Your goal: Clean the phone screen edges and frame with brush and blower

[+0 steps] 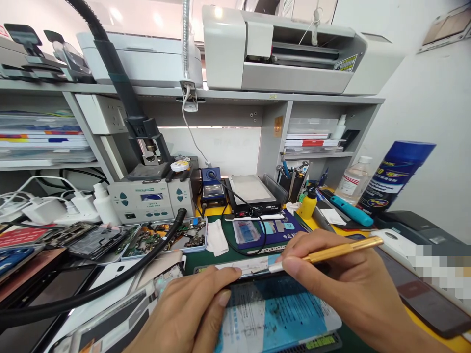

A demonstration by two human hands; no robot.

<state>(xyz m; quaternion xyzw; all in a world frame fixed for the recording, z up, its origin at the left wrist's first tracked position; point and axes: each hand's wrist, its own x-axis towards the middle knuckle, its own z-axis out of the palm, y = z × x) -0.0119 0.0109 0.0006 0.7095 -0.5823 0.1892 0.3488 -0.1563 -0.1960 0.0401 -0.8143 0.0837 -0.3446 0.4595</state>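
Observation:
My right hand (324, 279) is closed in a pen grip on a craft knife (342, 249) with a gold-coloured handle. Its narrow tip points left, at the dark upper edge of a flat blue-and-white panel (279, 314). The panel lies in front of me, its surface smudged with dark marks. My left hand (187, 304) is at the panel's upper left, fingers close together, index finger and thumb pressed at its edge near the blade tip. Behind that edge lies a white strip (235, 266) with brownish marks. My hands cover parts of the panel's sides.
A black hose (147, 267) crosses the left side over phone parts and a tray of circuit boards (165, 238). A hot-air station (154, 198) and heating plate (253, 196) stand behind. At right are a yellow bottle (308, 205), a spray can (395, 176) and a phone (423, 294).

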